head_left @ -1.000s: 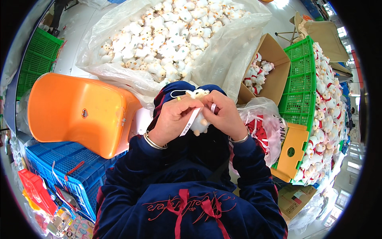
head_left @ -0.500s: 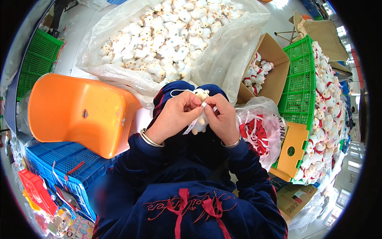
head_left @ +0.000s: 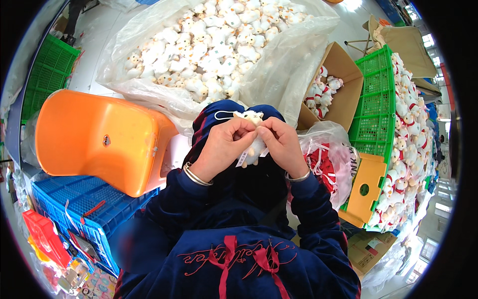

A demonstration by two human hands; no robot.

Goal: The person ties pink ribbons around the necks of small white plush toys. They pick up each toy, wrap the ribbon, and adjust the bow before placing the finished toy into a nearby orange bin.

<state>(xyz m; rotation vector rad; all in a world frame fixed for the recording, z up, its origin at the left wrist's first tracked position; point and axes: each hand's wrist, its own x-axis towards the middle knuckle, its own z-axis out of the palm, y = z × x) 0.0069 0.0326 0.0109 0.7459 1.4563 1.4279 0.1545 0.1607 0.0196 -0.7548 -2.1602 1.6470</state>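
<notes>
1. While both hands are meeting above the lap, the left hand (head_left: 221,145) is pinching its fingers closed on a white ribbon (head_left: 242,159); the right hand (head_left: 283,143) is pinching likewise, its fingertips just beside the left's. Exactly what is lying between the pads is hidden.
2. A small white plush toy (head_left: 254,148) is sitting upright between the hands, its head showing above the fingers and its feet below. Ribbon ends are hanging across its body; a white cord loop (head_left: 219,112) is extending leftward from its head.
3. Metal bangles (head_left: 197,176) are circling both wrists, at the cuffs of a dark blue top (head_left: 214,264).
4. Right of the lap, a clear bag (head_left: 342,174) is holding red ribbons (head_left: 321,167).
5. To the left, an orange chair (head_left: 89,129) is standing beside a blue crate (head_left: 72,197), on which a red-handled tool (head_left: 93,209) is lying.
6. Farther right, a cardboard box (head_left: 348,102) is containing plush toys with red neckbands, and a green crate (head_left: 373,97) is standing between it and a large heap of similar toys (head_left: 406,144).
7. Beyond the knees, an open plastic sack (head_left: 289,65) is holding many white toys (head_left: 214,47).
8. Farthest off, a beige folding chair (head_left: 406,47) is standing at upper right.
</notes>
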